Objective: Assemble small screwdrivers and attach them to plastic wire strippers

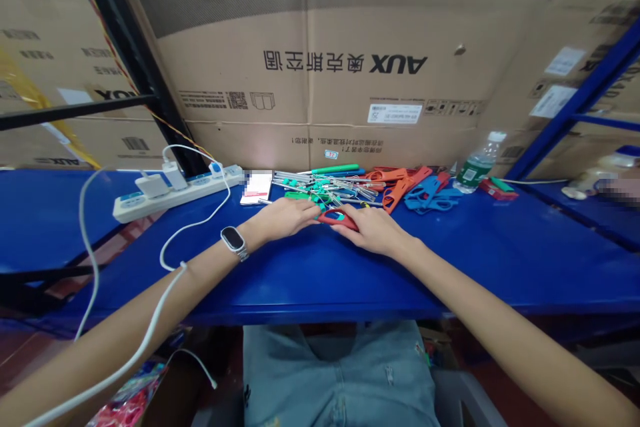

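Observation:
A red plastic piece with an oval opening (353, 221) is held just above the blue table (300, 273). My right hand (373, 229) is closed round its right part. At its left end, the fingertips of my left hand (291, 217) are pressed together; what they grip there is too small to make out. Behind both hands lies a pile of metal rods and green parts (320, 185). Orange-red plastic pieces (404, 188) and blue plastic pieces (431, 196) lie just right of the pile.
A white power strip (200, 188) with chargers and white cables lies on the left. Left of the pile is a white card (257, 187). A water bottle (477, 165) stands at the right, beside a small red box (497, 190). Large cardboard boxes (325, 7) rise behind.

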The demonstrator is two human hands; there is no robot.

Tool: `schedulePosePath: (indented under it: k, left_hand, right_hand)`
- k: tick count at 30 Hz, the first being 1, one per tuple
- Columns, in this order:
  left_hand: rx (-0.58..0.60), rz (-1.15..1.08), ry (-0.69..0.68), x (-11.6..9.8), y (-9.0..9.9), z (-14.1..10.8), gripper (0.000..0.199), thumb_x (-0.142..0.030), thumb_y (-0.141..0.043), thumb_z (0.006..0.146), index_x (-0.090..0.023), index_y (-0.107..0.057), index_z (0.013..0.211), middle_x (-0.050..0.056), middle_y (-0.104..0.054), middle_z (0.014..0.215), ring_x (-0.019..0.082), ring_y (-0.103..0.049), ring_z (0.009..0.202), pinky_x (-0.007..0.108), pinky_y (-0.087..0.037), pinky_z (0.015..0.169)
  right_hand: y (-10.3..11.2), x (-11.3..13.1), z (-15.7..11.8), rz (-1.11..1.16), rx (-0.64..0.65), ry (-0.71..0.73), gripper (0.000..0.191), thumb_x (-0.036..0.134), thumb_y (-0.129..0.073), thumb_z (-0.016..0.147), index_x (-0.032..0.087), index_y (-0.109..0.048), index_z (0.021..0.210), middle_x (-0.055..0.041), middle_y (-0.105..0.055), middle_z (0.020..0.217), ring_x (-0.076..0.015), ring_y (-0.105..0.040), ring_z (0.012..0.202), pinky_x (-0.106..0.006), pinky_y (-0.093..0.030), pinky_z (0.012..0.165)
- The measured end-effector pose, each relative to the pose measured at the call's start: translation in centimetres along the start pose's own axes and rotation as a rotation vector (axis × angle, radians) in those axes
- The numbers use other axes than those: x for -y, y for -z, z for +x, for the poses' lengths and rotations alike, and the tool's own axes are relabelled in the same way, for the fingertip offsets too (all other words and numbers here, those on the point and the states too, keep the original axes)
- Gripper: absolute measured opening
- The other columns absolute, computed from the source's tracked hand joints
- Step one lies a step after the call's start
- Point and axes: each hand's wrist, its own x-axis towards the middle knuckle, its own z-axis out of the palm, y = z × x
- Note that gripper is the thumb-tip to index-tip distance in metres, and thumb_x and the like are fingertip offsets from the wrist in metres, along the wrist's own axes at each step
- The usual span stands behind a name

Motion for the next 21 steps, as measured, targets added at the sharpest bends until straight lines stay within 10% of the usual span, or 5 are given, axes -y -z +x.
schedulePosePath:
  k: [7, 12, 14, 18, 21]
  left_hand:
    - [-0.007, 0.089, 0.007, 0.7, 0.1, 1.6, 0.028, -0.050, -0.066, 0.091, -0.025, -0.061, 0.079, 0.005, -0.062, 0.077, 0.026, -0.063, 0.086, 0.039, -0.049, 0.089]
    - [-0.577, 0.055, 0.251, -0.8, -0.5, 1.1, 0.031, -0.045, -0.071, 0.088, -0.022, -0.061, 0.106, 0.014, -0.065, 0.122, 0.035, -0.056, 0.122, 0.054, -0.040, 0.112]
    - [-0.833, -0.251, 0.472, -1.6, -1.6, 1.4, 0.028, -0.046, -0.067, 0.092, -0.022, -0.059, 0.103, 0.012, -0.066, 0.110, 0.029, -0.060, 0.110, 0.048, -0.048, 0.103]
    - [-0.552, -1.217, 0.785, -3.4, -4.2, 4.2, 0.033, -0.042, -0.049, 0.104, -0.019, -0.060, 0.084, 0.007, -0.064, 0.080, 0.019, -0.066, 0.077, 0.033, -0.056, 0.075]
    - [-0.756, -1.503, 0.829, -4.4, -5.4, 7.4, 0.038, -0.025, -0.039, 0.109, -0.018, -0.055, 0.076, 0.002, -0.061, 0.072, 0.011, -0.062, 0.065, 0.023, -0.054, 0.070]
  right_hand:
    - [-0.2, -0.4, 0.4, 0.051, -0.005, -0.055, 0.045, 0.054, -0.049, 0.104, 0.021, -0.066, 0.130, -0.0108, -0.079, 0.099, -0.0296, -0.075, 0.090, -0.032, -0.047, 0.073]
    - [-0.4, 0.0, 0.2, 0.199, -0.097, -0.248, 0.047, 0.054, -0.043, 0.106, 0.018, -0.066, 0.127, -0.0145, -0.078, 0.104, -0.0324, -0.075, 0.096, -0.036, -0.051, 0.078]
    - [-0.5, 0.5, 0.4, 0.235, -0.112, -0.310, 0.048, 0.055, -0.042, 0.106, 0.017, -0.067, 0.122, -0.0163, -0.078, 0.104, -0.0342, -0.075, 0.098, -0.038, -0.052, 0.078]
    - [-0.9, 2.0, 1.1, 0.237, -0.059, -0.381, 0.049, 0.057, -0.041, 0.105, 0.017, -0.066, 0.117, -0.0197, -0.076, 0.107, -0.0383, -0.074, 0.101, -0.042, -0.054, 0.078]
    - [-0.8, 2.9, 1.6, 0.230, -0.045, -0.414, 0.049, 0.055, -0.038, 0.106, 0.016, -0.064, 0.120, -0.0216, -0.076, 0.110, -0.0393, -0.074, 0.103, -0.044, -0.054, 0.080]
